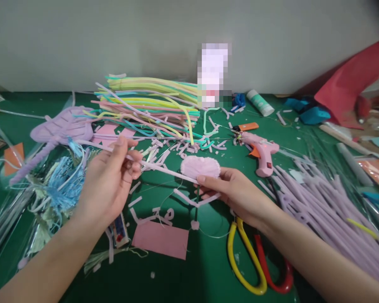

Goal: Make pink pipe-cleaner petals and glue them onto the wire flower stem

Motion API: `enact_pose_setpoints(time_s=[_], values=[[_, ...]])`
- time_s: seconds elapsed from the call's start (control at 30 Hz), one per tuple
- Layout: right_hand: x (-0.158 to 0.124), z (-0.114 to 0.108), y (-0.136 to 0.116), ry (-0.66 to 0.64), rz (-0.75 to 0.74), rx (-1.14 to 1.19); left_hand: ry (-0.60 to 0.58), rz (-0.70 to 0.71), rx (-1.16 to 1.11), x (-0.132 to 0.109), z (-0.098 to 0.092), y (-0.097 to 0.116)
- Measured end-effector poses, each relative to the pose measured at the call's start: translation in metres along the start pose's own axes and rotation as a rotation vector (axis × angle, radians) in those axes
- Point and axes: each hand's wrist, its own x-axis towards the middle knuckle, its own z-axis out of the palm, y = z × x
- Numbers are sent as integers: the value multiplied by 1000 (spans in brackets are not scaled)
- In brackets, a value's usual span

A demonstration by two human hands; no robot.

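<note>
My left hand (104,181) is closed, its thumb and fingers pinching a long lavender pipe cleaner (164,169). That strand runs right to my right hand (236,193), which is also closed. Between the right thumb and fingers is a flat, rounded lavender fuzzy piece (200,165), with the pipe cleaner's end at its lower edge. Below these fingers shows a bent lavender strip (185,198); whether it is attached to the piece I cannot tell. A pink card (161,240) lies beneath on the green table.
Yellow-and-red-handled scissors (232,256) lie near my right forearm. A pink glue gun (265,153) rests behind, beside an orange lighter (248,126). Coloured pipe cleaners (151,99) are piled at the back, lavender ones (318,210) at right. Blue tassels (61,181) and a lavender leaf shape (65,124) lie left.
</note>
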Motion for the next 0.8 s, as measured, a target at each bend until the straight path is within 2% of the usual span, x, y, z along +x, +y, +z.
enact_pose_setpoints(time_s=[0.1,0.23,0.3,0.37,0.43,0.5,0.57,0.67,0.73,0.8], values=[[0,1,3,-36,4,-19,-10,93,-17,-4,14,7],[-1,1,2,-64,0,-25,-96,241,-104,-14,31,14],[-2,1,1,-73,-11,-22,-132,306,-127,-18,35,15],[-3,1,1,-75,-18,-23,-149,302,-129,-19,36,17],[-2,1,2,-71,-21,-27,-173,171,-90,-20,34,20],[-2,1,3,-66,-27,-31,-257,-75,22,-21,30,25],[-1,1,4,-58,-38,-35,-405,-340,185,-22,25,30],[0,1,3,-57,-55,-59,-636,-633,339,-24,17,34],[0,1,3,-64,-60,-80,-774,-784,397,-24,15,34],[0,1,2,-67,-59,-96,-862,-863,453,-24,15,33]])
